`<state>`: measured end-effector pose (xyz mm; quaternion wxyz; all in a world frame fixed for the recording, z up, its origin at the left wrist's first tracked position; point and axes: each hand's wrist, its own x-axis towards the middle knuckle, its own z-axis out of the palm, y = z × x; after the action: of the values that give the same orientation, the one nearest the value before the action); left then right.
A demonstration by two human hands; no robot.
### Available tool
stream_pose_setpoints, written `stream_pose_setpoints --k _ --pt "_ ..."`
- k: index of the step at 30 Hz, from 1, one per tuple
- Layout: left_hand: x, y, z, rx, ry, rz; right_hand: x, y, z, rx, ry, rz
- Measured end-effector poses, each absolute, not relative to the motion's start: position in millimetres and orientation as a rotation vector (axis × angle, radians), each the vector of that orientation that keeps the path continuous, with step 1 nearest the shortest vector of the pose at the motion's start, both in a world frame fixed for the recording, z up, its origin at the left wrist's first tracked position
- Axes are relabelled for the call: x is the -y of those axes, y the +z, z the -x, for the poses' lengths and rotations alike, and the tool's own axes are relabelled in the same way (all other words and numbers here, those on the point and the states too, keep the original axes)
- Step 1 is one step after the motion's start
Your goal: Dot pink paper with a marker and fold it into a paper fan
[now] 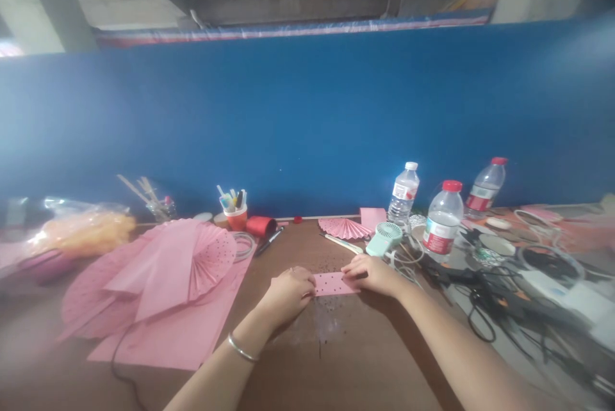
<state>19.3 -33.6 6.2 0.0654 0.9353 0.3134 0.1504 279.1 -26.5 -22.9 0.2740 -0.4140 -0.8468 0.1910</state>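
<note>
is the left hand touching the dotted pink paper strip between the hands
Touching. The head view shows the left hand with its fingers resting on the left end of the dotted pink paper strip, no gap between them.

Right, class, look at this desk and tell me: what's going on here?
A person has both hands on a dotted pink strip: the left hand at one end and the right hand at the other, above the brown table. Small dark specks lie around it. To the left are larger pink sheets and pleated pink pieces. Beyond the right hand lies a mint-green handheld fan, with plastic bottles nearby.
</note>
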Motion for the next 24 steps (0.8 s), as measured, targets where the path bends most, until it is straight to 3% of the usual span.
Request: stream_pose_setpoints --k 11,24 --pt "39.1 8.5 -19.7 -1.158 0.35 -2.766 26.1 -22.0 -277.6 2.294 0.518 1.104" --pt "34.6 4.9 -20.0 -1.093 0.36 -2.756 24.5 -20.3 -280.3 2.276 0.588 1.128"
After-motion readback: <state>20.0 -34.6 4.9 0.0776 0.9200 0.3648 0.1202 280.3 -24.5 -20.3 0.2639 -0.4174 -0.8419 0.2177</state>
